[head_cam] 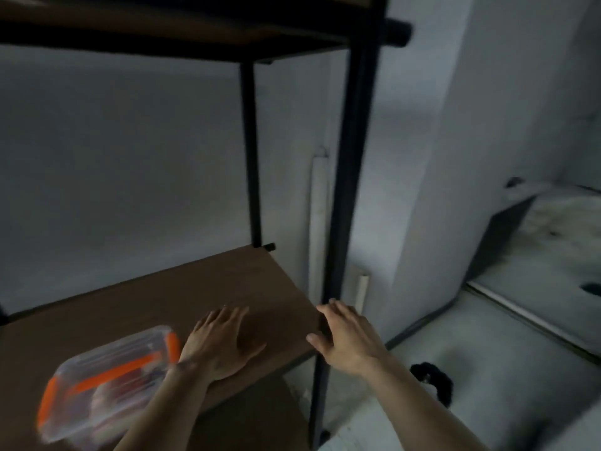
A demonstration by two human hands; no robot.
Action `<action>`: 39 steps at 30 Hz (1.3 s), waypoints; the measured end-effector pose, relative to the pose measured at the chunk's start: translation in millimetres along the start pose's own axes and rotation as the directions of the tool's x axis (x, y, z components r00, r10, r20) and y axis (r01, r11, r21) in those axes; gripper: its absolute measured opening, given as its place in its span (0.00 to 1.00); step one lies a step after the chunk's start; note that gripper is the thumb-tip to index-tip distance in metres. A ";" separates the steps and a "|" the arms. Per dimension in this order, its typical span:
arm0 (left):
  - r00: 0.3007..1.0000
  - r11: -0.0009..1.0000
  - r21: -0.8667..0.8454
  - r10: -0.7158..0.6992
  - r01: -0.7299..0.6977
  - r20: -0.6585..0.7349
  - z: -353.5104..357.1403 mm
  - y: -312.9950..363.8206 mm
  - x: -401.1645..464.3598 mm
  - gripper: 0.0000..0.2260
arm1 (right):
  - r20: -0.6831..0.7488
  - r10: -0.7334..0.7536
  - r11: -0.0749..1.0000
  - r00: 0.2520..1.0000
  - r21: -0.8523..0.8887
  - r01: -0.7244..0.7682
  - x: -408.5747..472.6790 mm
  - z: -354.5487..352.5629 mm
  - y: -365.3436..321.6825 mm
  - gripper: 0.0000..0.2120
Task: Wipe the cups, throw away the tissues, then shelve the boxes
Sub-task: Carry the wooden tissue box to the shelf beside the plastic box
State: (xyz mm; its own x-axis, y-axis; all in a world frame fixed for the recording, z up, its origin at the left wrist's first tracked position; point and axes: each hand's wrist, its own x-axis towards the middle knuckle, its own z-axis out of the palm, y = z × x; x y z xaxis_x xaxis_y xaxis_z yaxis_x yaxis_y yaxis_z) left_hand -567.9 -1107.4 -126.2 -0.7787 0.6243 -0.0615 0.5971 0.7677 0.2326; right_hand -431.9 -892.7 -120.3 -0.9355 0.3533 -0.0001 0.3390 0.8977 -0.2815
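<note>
A clear plastic box with orange clips [107, 385] lies on the brown shelf board [201, 288] of a black metal rack, near its front left. My left hand [221, 343] hovers open, palm down, over the board just right of the box, holding nothing. My right hand [344, 340] is open too, fingers spread, at the board's front right corner beside the black upright post [349, 190]. The view is blurred. No cups or tissues are in sight.
Another shelf board [162, 30] spans the top of the rack. A white wall lies behind. A white pipe [318, 222] runs down past the post. To the right are a pale floor, a low stained ledge [553, 255] and a dark curled object [432, 379].
</note>
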 end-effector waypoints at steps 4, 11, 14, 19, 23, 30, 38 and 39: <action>0.982 0.982 0.017 0.188 -0.188 0.007 7.5 113.0 12.9 0.39 | -0.098 0.144 0.989 0.985 -0.021 -0.147 -61.1 -45.6 96.5 0.32; 0.880 0.881 -0.018 0.472 -0.472 0.049 47.0 355.3 1.3 0.40 | -0.218 0.439 0.895 0.872 0.025 -0.444 -228.7 -125.3 280.0 0.33; 0.800 0.803 -0.024 0.595 -0.595 0.079 65.7 458.5 -17.8 0.43 | -0.269 0.566 0.817 0.779 0.058 -0.574 -310.9 -157.2 346.5 0.35; 0.653 0.660 -0.044 0.750 -0.750 0.105 96.6 593.2 -49.0 0.61 | -0.342 0.736 0.655 0.584 0.142 -0.742 -430.0 -191.4 418.5 0.34; 0.560 0.567 -0.086 0.823 -0.819 0.093 99.9 673.4 -77.7 0.42 | -0.389 0.800 0.552 0.456 0.183 -0.813 -490.5 -207.2 450.7 0.33; 0.475 0.474 -0.206 0.879 -0.856 0.048 107.7 763.4 -67.6 0.40 | -0.438 0.830 0.467 0.346 0.208 -0.859 -514.6 -229.7 488.4 0.32; 0.435 0.412 -0.288 0.900 -0.864 -0.018 95.4 841.9 -18.0 0.38 | -0.493 0.817 0.472 0.298 0.277 -0.837 -475.2 -273.3 537.2 0.31; 0.437 0.408 -0.303 0.899 -0.861 -0.032 94.7 852.1 -10.9 0.38 | -0.500 0.813 0.480 0.298 0.286 -0.830 -469.8 -278.4 545.0 0.31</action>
State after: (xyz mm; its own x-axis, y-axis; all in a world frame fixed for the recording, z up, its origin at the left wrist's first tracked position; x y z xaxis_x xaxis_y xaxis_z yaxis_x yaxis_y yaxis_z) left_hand -32.4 -446.3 -19.2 0.1902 0.9582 0.2136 0.8562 -0.2684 0.4415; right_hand 220.0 -496.1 -6.5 0.0465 0.9668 0.2511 0.9104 0.0624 -0.4090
